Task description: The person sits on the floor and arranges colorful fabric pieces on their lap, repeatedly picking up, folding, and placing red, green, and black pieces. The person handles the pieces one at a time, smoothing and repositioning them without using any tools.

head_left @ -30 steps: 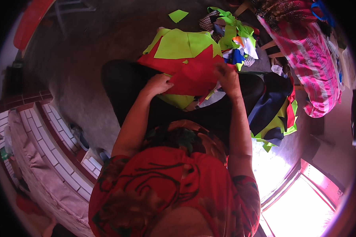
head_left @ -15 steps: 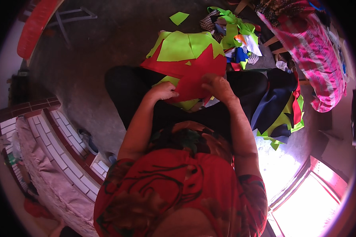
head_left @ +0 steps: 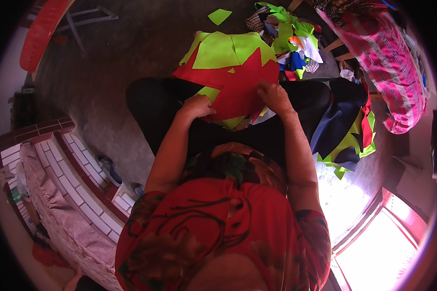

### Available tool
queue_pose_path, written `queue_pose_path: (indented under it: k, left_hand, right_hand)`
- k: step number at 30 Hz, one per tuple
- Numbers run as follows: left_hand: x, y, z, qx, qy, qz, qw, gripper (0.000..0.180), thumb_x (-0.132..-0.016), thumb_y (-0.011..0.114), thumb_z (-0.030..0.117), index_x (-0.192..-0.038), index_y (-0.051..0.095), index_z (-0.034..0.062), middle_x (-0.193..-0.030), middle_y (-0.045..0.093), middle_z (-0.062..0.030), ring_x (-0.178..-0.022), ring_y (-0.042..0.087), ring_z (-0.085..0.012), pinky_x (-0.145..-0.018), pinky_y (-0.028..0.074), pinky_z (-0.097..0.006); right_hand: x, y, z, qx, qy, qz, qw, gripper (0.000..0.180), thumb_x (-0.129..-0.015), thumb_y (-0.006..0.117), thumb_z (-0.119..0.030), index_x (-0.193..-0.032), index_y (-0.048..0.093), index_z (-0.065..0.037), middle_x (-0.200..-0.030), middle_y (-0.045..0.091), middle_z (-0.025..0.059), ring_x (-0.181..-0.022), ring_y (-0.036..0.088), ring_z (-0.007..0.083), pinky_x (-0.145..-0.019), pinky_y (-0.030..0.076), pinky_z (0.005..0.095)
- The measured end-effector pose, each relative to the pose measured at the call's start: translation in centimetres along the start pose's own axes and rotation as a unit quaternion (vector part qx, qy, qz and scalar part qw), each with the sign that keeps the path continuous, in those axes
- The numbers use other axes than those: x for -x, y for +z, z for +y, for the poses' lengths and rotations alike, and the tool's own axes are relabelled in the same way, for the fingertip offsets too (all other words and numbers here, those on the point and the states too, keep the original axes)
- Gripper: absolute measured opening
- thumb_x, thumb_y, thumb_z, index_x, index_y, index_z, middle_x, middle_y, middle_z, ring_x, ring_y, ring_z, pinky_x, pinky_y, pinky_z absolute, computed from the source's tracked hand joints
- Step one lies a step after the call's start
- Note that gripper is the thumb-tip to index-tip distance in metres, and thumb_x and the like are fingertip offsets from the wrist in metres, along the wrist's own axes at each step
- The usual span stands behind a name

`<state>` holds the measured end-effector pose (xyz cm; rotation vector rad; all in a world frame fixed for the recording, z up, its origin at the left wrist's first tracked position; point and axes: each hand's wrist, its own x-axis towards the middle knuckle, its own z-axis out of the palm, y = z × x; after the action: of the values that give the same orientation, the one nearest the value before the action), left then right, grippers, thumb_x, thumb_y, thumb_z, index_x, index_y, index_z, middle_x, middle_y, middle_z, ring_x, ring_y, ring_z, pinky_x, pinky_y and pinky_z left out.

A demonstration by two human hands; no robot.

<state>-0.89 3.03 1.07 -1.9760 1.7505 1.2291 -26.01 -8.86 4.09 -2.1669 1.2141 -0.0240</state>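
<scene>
A piece of red cloth (head_left: 240,94) with jagged edges lies spread across my lap, over and among lime-green cloth pieces (head_left: 218,48). At its lower left edge my left hand (head_left: 198,106) pinches the red cloth between thumb and fingers. My right hand (head_left: 275,98) grips the right side of the same piece, fingers curled over the edge. A small lime-green scrap (head_left: 231,71) rests on the red surface. More lime-green cloth shows under the red piece, near my left hand and along its lower edge.
Mixed scraps (head_left: 296,43) are heaped on the floor ahead, right. One lime-green scrap (head_left: 220,17) lies apart. Navy, red and green cloth (head_left: 347,138) hangs by my right knee. A pink plaid cloth (head_left: 386,72) drapes at far right; a tiled ledge (head_left: 77,179) stands left.
My right hand has shifted slightly right and down along the red cloth, its fingers closing on the edge. The left hand has barely moved. The view has tilted a little.
</scene>
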Motion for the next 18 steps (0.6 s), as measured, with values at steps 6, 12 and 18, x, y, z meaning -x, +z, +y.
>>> queue_pose_path:
  k: [6, 12, 18]
  left_hand:
    - [0.3, -0.1, 0.0, -0.023, -0.001, 0.001, 1.0, 0.035, -0.073, 0.07, 0.043, -0.081, 0.07, 0.009, -0.076, 0.067, -0.0098, -0.075, 0.066, -0.0276, -0.067, 0.05, -0.038]
    - [1.4, -0.5, 0.5, -0.019, -0.067, 0.059, 0.996, 0.04, -0.066, 0.075, 0.047, -0.076, 0.07, 0.0092, -0.077, 0.069, -0.0094, -0.073, 0.067, -0.0285, -0.065, 0.051, -0.039]
    - [2.3, -0.8, 1.1, -0.066, -0.117, 0.19, 0.973, 0.046, -0.062, 0.077, 0.05, -0.079, 0.071, 0.0074, -0.083, 0.069, -0.0155, -0.081, 0.067, -0.0331, -0.067, 0.052, -0.044]
  right_hand:
    - [-0.1, 2.8, 0.0, -0.003, -0.049, -0.066, 0.997, 0.02, -0.08, 0.061, -0.018, -0.098, 0.059, -0.008, -0.09, 0.066, 0.0141, -0.092, 0.063, 0.0345, -0.078, 0.048, 0.0438]
    - [-0.4, 2.9, 0.1, -0.053, -0.043, -0.061, 0.996, 0.02, -0.079, 0.062, -0.02, -0.094, 0.058, -0.008, -0.087, 0.066, 0.0142, -0.088, 0.064, 0.0345, -0.076, 0.048, 0.044]
    - [-0.7, 3.8, 0.6, 0.012, -0.065, -0.044, 0.997, 0.025, -0.08, 0.059, -0.032, -0.09, 0.063, -0.01, -0.085, 0.067, 0.0148, -0.084, 0.064, 0.0362, -0.075, 0.049, 0.0464]
